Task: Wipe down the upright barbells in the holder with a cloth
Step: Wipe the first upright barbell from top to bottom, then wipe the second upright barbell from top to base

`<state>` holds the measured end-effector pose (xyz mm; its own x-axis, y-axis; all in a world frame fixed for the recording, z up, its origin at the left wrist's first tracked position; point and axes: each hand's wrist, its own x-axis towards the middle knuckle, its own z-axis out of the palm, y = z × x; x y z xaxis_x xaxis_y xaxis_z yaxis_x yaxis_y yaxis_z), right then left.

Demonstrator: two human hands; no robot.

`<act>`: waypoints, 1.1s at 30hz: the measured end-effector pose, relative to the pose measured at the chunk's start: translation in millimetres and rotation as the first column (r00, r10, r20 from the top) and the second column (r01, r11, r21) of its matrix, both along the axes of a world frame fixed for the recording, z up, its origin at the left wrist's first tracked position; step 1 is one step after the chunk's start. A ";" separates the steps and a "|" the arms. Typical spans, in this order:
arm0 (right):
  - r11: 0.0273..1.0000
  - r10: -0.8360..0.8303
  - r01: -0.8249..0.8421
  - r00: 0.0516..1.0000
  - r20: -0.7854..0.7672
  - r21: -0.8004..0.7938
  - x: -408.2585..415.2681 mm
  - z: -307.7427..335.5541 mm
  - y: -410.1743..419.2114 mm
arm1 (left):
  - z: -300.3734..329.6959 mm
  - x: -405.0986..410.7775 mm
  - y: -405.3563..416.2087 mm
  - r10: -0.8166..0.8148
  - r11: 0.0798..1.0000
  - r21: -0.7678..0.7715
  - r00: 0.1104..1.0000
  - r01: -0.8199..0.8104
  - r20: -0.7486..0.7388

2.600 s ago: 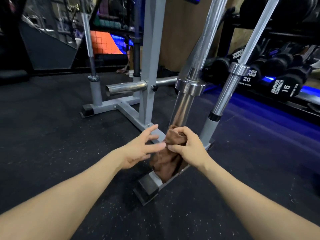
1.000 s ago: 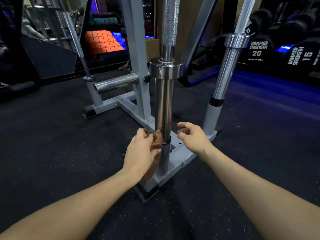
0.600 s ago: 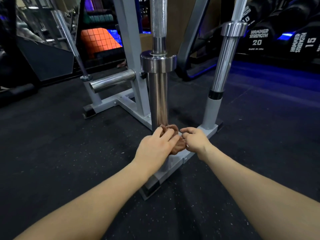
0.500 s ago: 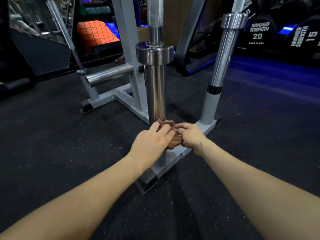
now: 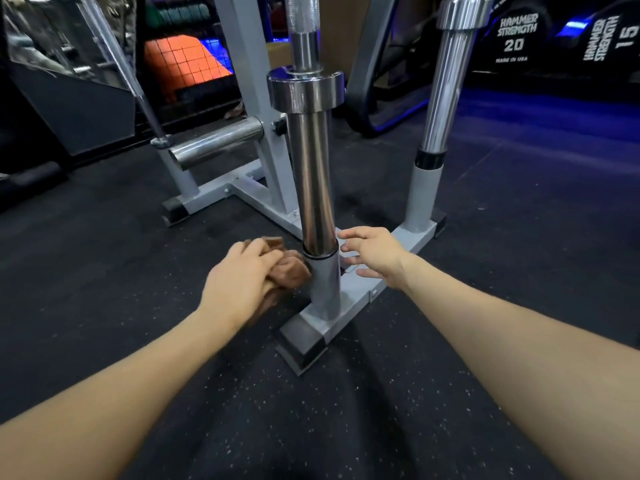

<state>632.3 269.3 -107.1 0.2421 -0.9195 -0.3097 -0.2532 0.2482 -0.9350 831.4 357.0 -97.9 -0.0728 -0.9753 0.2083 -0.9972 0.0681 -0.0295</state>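
Note:
A chrome barbell (image 5: 311, 174) stands upright in the near tube of the grey holder (image 5: 349, 303). A second upright barbell (image 5: 445, 95) sits in the far tube at the right. My left hand (image 5: 239, 282) grips a bunched brown cloth (image 5: 289, 270) just left of the near tube, low by the base. The cloth touches the tube where the barbell sleeve enters it. My right hand (image 5: 375, 254) hovers to the right of that tube with fingers spread, holding nothing.
A grey rack upright (image 5: 249, 84) with a horizontal chrome peg (image 5: 216, 143) stands behind the holder. Another slanted bar (image 5: 117, 71) leans at the back left. Black dumbbells (image 5: 512, 39) marked 20 and 15 line the back right. Speckled black rubber floor (image 5: 346, 410) lies all round.
Both hands held the cloth together at the barbell's base; now my right hand has let go and moved right, and my left hand has drawn the cloth to the tube's left side.

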 end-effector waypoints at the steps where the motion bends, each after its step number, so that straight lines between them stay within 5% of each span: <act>1: 1.000 -0.013 0.013 1.000 0.006 0.003 -2.2 -1.6 -1.8 | -3.3 4.9 2.0 0.007 1.000 0.007 1.000 -0.007 -0.010; 8: 0.993 -0.051 0.043 0.996 0.074 0.112 -13.5 -11.3 10.3 | -13.7 -8.6 19.4 0.086 0.995 0.066 0.980 -0.075 -0.179; 15: 0.970 -0.072 0.066 0.997 0.018 0.232 -37.0 52.1 35.8 | 59.2 -57.7 40.9 0.183 0.963 0.240 0.947 -0.119 -0.264; 27: 0.977 -0.069 0.090 0.991 -0.114 0.192 -163.0 357.6 41.9 | 364.2 -189.8 30.8 0.231 0.895 0.443 0.909 -0.057 -0.348; 33: 0.999 -0.051 0.050 0.985 -0.167 -0.010 -204.1 553.9 9.4 | 538.2 -244.9 7.4 0.210 0.940 0.338 0.850 -0.040 -0.482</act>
